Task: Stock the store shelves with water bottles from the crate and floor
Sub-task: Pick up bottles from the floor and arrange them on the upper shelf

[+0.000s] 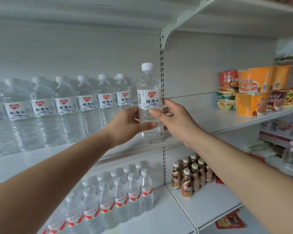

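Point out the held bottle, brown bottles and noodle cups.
held bottle (150, 99), head view, on its label.
brown bottles (186, 184), head view, front bottle's body.
noodle cups (254, 81), head view, orange cup's side.

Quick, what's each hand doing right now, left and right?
Left hand: grips the water bottle low on its body.
Right hand: grips the same water bottle just below its label.

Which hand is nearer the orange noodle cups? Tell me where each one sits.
Right. The right hand grips the water bottle from its right side, toward the noodle cups; the left hand holds the bottle's left side, farther from them.
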`<action>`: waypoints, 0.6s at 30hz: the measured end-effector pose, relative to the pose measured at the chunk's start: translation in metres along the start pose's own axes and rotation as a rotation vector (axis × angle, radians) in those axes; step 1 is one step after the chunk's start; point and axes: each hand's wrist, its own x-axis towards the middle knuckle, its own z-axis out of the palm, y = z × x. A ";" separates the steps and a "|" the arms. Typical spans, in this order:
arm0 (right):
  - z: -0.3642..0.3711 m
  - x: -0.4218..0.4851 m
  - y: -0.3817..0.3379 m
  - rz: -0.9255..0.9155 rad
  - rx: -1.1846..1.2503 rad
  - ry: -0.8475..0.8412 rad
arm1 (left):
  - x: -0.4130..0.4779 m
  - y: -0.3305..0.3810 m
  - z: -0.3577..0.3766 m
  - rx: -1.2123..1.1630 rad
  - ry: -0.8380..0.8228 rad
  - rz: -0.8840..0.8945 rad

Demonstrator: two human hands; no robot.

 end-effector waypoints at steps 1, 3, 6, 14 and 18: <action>0.002 0.008 0.005 0.008 0.005 -0.006 | 0.006 -0.005 0.001 0.056 0.003 0.006; 0.006 0.025 0.016 0.006 0.011 -0.021 | 0.016 -0.014 0.000 0.234 0.006 -0.004; 0.015 0.048 0.034 0.007 0.019 -0.029 | 0.032 -0.024 -0.011 0.468 -0.029 -0.048; 0.035 0.107 0.068 0.020 -0.011 -0.068 | 0.049 -0.065 -0.027 0.525 0.073 -0.068; 0.041 0.133 0.077 0.051 0.029 -0.127 | 0.051 -0.069 -0.019 0.505 0.174 -0.056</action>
